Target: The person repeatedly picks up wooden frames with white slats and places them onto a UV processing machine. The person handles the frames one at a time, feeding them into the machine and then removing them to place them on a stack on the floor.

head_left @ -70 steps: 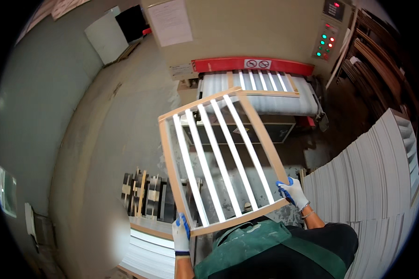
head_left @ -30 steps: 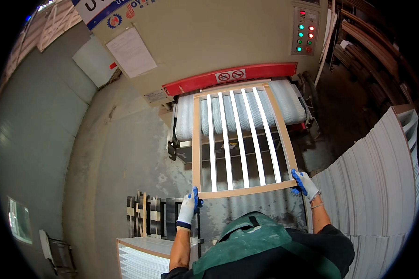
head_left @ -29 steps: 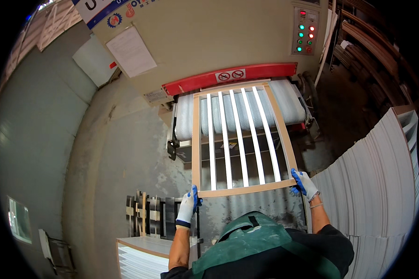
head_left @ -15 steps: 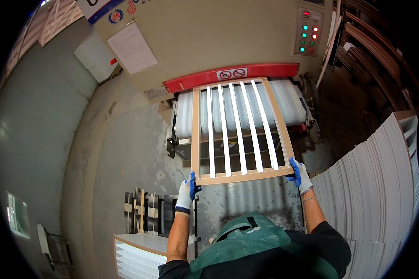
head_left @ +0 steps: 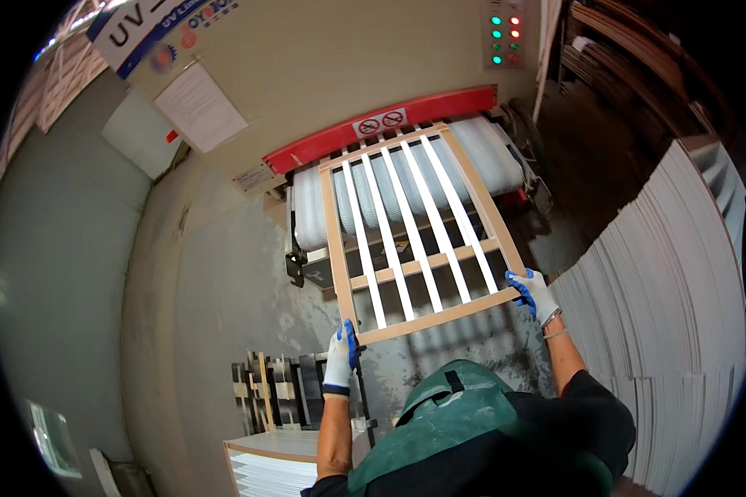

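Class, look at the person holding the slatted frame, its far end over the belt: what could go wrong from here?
The frame's far end appears close to the red guard, so it might knock it. A separate rail shows beneath, so the frame might catch on it. The right hand appears near the white stack and might brush it.

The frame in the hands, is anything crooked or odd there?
I see no break in the held frame. One odd thing: a second frame shows beneath it, not lined up, its near edge crossing the gaps. Whether they touch, I can't tell.
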The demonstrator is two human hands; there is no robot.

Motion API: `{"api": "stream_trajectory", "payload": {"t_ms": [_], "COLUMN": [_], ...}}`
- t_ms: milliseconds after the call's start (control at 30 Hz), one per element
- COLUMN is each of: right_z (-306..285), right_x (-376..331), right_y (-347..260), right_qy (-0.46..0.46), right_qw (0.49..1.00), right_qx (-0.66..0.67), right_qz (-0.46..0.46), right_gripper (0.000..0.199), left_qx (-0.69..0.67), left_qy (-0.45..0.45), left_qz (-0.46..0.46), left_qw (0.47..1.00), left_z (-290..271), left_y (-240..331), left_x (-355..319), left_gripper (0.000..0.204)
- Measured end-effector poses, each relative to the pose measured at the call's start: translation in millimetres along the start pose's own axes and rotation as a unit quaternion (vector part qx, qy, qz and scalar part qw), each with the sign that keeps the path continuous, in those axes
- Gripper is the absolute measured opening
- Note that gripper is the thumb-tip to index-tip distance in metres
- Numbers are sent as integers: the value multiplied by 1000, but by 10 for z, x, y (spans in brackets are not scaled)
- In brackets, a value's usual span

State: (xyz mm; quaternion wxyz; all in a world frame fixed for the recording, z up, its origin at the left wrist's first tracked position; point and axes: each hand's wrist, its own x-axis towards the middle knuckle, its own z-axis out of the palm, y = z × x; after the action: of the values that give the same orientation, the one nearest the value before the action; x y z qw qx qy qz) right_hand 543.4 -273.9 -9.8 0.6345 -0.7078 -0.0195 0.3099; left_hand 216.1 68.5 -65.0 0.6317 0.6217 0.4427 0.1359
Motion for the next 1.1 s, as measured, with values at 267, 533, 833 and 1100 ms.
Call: {"api": "stream_trajectory", "payload": {"t_ms": [267,533,833,1100], "right_z": [-266,-430,-423,-390], "right_x": [-548,-968,-1300,-1422], "right_y": [276,518,634,612], "right_qy": [30,54,79,85], "right_qw": [999,998,997,995], "right_qx": [6,27,16,53], "right_qz": [20,30,10,18], "right_gripper": [29,27,29,26], "left_qx": [384,161,118,85], "left_qy": [-16,-52,-46,-70], "left_qz": [300,195,140,63], "left_qw": [873,966,982,992], "left_z": [-39,39,-6,-23], "left_y": [-242,-190,-255,-233], "left_x": [-634,-1089,-1352,-1443], "left_gripper": [27,52,45,49]}}
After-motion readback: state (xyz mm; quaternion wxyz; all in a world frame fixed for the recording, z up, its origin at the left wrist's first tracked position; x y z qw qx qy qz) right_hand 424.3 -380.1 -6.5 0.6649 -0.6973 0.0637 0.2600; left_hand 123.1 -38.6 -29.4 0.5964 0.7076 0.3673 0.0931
